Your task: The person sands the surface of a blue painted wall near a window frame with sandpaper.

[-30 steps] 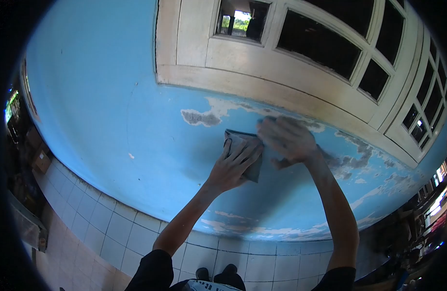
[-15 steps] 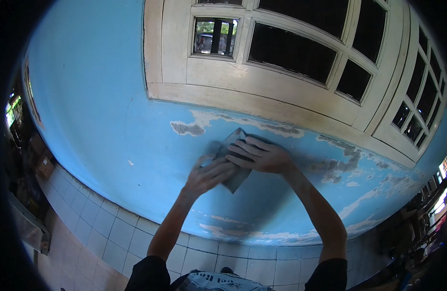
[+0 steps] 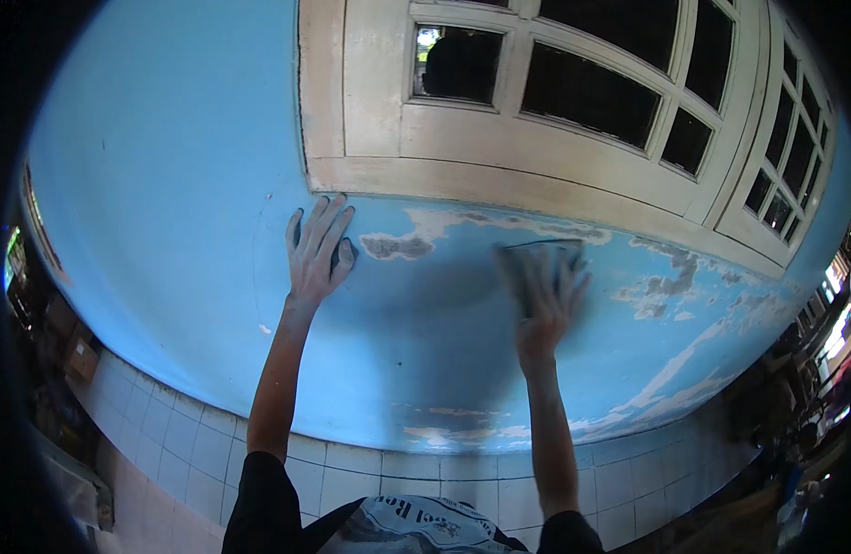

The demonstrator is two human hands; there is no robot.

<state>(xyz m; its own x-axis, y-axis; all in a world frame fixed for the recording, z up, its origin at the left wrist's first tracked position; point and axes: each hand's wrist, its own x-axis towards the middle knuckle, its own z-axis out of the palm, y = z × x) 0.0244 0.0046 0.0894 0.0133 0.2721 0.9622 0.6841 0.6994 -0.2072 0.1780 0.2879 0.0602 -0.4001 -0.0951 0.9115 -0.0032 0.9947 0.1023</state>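
Note:
A dark grey sheet of sandpaper [image 3: 515,268] lies against the blue wall [image 3: 444,342], its top edge bent over near the fingertips. My right hand [image 3: 547,300] presses and holds it there; both are smeared by motion. Patches of peeled paint [image 3: 398,246] show bare grey and white around it. Farther left, my left hand [image 3: 317,249] rests on the wall with its fingers apart and nothing in it. Its fingertips reach the lower left corner of the cream window frame [image 3: 370,175].
Above the hands are window panes [image 3: 592,92] in cream wooden sashes. More flaked paint [image 3: 665,277] spreads to the right. Pale tiles [image 3: 352,475] line the wall's foot. A cardboard box [image 3: 81,358] stands at the far left, and cluttered things sit at the right edge.
My left hand has left the sandpaper and moved up and left to the wall by the window frame. My right hand has carried the sandpaper to the right along the wall.

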